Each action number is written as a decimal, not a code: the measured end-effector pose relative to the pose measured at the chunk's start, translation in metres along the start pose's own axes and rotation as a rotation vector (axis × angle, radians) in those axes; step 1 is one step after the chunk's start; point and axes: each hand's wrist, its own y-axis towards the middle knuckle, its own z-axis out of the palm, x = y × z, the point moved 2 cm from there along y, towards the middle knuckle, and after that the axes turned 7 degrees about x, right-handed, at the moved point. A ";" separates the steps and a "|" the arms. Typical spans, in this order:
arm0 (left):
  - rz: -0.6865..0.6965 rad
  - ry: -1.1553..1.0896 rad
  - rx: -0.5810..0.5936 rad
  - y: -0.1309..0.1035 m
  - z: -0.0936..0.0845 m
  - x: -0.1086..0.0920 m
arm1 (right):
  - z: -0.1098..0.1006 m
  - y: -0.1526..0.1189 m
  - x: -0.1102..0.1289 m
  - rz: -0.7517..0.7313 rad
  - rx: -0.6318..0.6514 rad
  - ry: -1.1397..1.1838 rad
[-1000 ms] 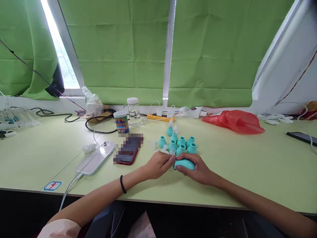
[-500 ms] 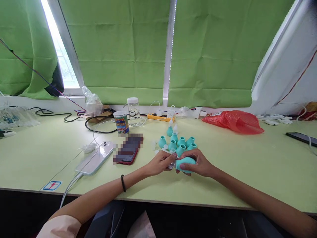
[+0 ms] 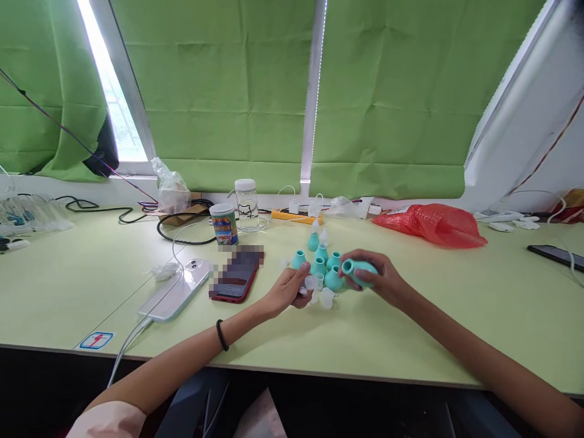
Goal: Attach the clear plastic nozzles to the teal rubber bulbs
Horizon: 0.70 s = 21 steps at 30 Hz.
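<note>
My right hand point(image 3: 381, 278) is closed around a teal bulb point(image 3: 365, 272), its open mouth facing left. To its left, my left hand point(image 3: 288, 291) pinches a small clear plastic piece point(image 3: 303, 291), partly hidden by the fingers. The two hands are apart. Between and behind them, several teal bulbs point(image 3: 318, 266) stand on the table with their mouths up. Small translucent caps point(image 3: 327, 297) lie in front of the bulbs, near my left hand. At the back of the group, one teal bulb point(image 3: 312, 241) carries a clear pointed tip point(image 3: 315, 225).
Left of my hands lie a dark phone point(image 3: 237, 277) and a white phone point(image 3: 176, 291) with a cable. Behind are a printed can point(image 3: 224, 225), a clear jar point(image 3: 247, 207) and an orange power strip point(image 3: 292, 216). A red plastic bag point(image 3: 433, 224) rests back right.
My right hand has pulled the bulb away from the clear piece, moving up and right, and turned its mouth into view. My left hand has shifted slightly left. Translucent caps now show in front of the bulbs.
</note>
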 end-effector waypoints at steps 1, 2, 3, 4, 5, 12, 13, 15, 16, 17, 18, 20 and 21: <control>-0.016 -0.007 0.018 0.001 -0.001 0.000 | -0.008 0.002 0.002 -0.013 -0.073 -0.011; -0.040 -0.017 0.039 0.001 -0.001 0.001 | -0.016 0.004 0.003 -0.017 -0.141 -0.041; -0.067 -0.033 0.058 0.002 -0.002 0.002 | -0.025 0.005 0.003 -0.023 -0.215 -0.089; -0.095 -0.058 0.072 0.003 -0.003 0.003 | -0.033 0.006 0.002 -0.041 -0.306 -0.155; -0.118 -0.089 0.085 0.004 -0.003 0.004 | -0.042 0.007 0.001 -0.058 -0.403 -0.236; -0.180 -0.285 0.136 0.007 -0.007 0.006 | -0.081 0.007 -0.024 0.126 -0.712 -0.905; -0.161 -0.272 0.129 0.007 -0.008 0.006 | -0.083 0.007 -0.028 0.193 -0.689 -0.964; -0.120 -0.233 0.109 0.006 -0.008 0.005 | -0.087 0.007 -0.034 0.322 -0.633 -1.053; -0.101 -0.208 0.096 0.006 -0.008 0.005 | -0.088 0.008 -0.036 0.371 -0.600 -1.085; -0.085 -0.182 0.084 0.006 -0.008 0.005 | -0.087 0.008 -0.038 0.407 -0.565 -1.111; -0.071 -0.159 0.075 0.006 -0.008 0.004 | -0.087 0.008 -0.039 0.434 -0.534 -1.133; -0.047 -0.127 0.072 0.005 -0.008 0.004 | -0.084 0.008 -0.040 0.473 -0.497 -1.180; -0.041 -0.121 0.083 0.005 -0.008 0.004 | -0.083 0.008 -0.038 0.485 -0.495 -1.207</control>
